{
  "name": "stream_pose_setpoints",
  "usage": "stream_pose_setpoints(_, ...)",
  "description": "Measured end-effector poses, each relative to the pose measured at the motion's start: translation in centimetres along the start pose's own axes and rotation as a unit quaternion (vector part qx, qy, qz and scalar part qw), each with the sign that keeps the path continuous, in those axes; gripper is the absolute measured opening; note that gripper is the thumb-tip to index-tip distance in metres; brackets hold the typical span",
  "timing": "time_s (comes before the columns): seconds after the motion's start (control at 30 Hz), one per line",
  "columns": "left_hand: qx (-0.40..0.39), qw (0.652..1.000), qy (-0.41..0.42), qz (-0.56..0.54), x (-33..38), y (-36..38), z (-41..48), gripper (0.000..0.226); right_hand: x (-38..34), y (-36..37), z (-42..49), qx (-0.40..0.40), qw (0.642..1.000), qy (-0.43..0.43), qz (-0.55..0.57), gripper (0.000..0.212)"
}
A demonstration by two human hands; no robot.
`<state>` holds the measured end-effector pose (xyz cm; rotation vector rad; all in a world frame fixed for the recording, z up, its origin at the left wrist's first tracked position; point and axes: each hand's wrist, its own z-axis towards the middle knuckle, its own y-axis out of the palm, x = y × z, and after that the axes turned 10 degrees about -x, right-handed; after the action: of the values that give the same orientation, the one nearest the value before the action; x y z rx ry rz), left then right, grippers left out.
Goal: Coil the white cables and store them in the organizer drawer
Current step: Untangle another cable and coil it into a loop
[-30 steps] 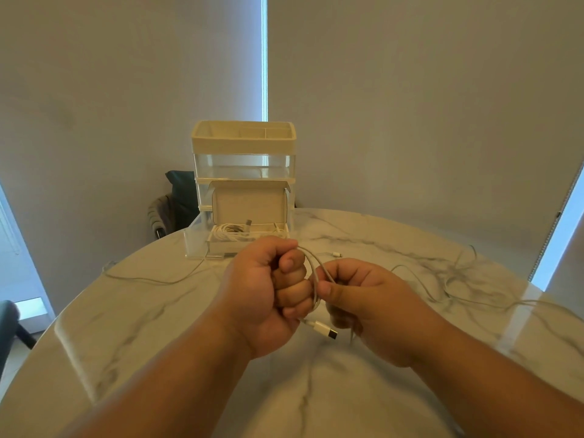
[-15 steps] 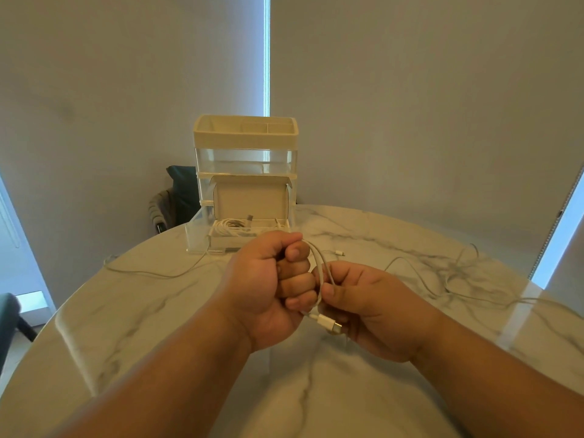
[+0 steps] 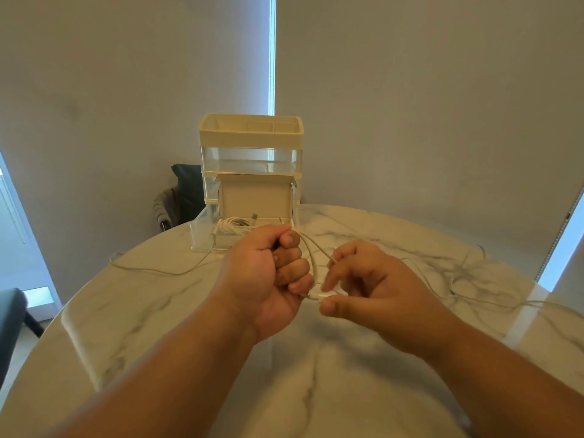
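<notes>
White cable: hanging in loops between both hands, in front of the organizer, above the desk.
Left hand: clenching in a fist round the loops.
Right hand: pinching the cable's plug end between thumb and forefinger, other fingers spreading loosely.
Drawer: standing pulled out at the organizer's base, a coiled cable lying inside.
Loose cables: trailing on the desk right of the organizer.

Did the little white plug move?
Yes. The white plug, pinched by the right hand, has shifted slightly toward the organizer, which stayed put. The left hand grips the cable.
</notes>
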<state>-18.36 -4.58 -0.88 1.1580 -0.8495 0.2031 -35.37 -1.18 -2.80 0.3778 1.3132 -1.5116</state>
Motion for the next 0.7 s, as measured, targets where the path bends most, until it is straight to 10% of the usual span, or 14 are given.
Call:
stream_pose_setpoints(0.5, -0.050, 0.996, -0.020, 0.068, -0.3, 0.1, -0.2, 0.041, 0.3, -0.6, 0.6, -0.020, 0.982, 0.012, -0.186, 0.016)
stream_pose_setpoints(0.7, -0.023, 1.000, 0.003, 0.013, -0.2, -0.2, 0.1, 0.038, 0.7, -0.3, 0.5, 0.058, 0.992, 0.044, 0.102, 0.009)
